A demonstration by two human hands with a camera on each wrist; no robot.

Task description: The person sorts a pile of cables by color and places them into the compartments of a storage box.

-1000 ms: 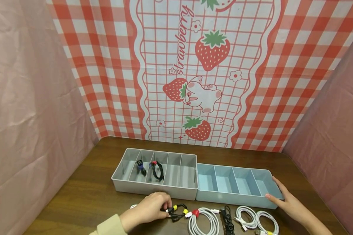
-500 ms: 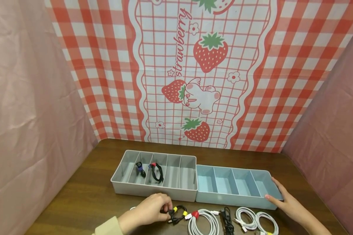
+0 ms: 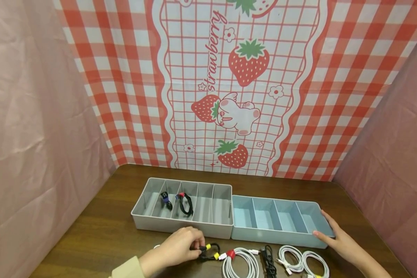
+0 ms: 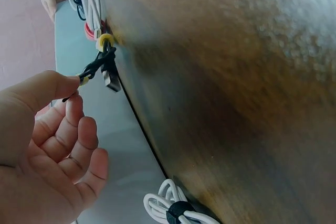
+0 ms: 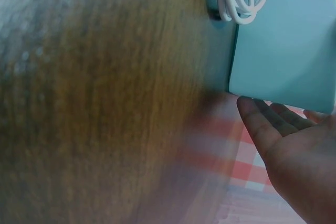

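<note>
My left hand [image 3: 180, 246] pinches a black cable [image 3: 213, 246] between thumb and index finger, in front of the grey divided box [image 3: 180, 223]. Yellow ties bind this cable, and a metal plug [image 4: 111, 81] hangs from it in the left wrist view. The other left fingers curl loosely. My right hand [image 3: 344, 239] rests against the right end of the blue divided box [image 3: 278, 235], thumb at its front corner. In the right wrist view, its fairly straight fingers [image 5: 257, 121] touch the end wall. Inside the grey box lie two black cables, one with a purple tie [image 3: 166, 199], one with a red tie [image 3: 185, 204].
Along the front of the wooden table [image 3: 90, 231] lie a white cable with a red tie [image 3: 241, 262], a black cable bundle [image 3: 269, 262] and two white coils [image 3: 291, 258]. Another white cable [image 4: 168, 203] with a black strap lies left of my left hand. Curtains surround the table.
My left fingers have taken hold of the black cable with yellow ties and turned it slightly; its plug ends have shifted. The right hand stays at the blue box.
</note>
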